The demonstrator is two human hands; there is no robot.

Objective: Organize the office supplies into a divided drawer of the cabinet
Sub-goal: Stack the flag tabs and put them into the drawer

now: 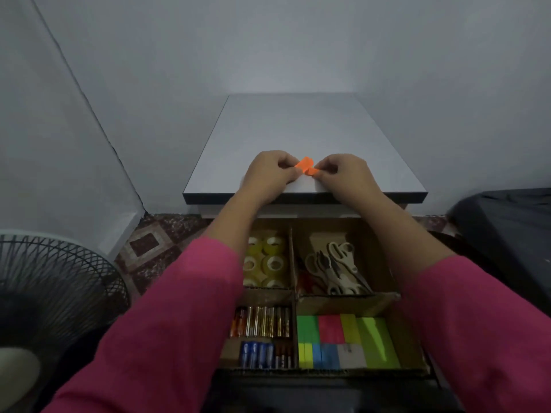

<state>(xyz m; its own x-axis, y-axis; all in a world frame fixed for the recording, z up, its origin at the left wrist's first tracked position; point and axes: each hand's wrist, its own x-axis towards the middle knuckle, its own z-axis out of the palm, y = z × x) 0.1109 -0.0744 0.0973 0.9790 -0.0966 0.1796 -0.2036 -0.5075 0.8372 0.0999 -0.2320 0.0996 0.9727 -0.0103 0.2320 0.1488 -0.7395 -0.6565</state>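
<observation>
Orange sticky notes point(304, 167) are pinched between left hand point(269, 171) and right hand point(343, 174) above the cabinet top's point(298, 126) front edge; placement among the drawer's point(411, 338) coloured notes point(343, 341) seems next.

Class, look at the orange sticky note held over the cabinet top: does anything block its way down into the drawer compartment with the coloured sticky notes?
Nothing visible does: the small orange sticky note has an open path to the near right cardboard compartment.

Single head-worn wide-angle view, looking forward and down over pink sleeves point(179, 317), close above the open cardboard-divided drawer point(293, 263), white-topped cabinet point(298, 126) beyond
</observation>
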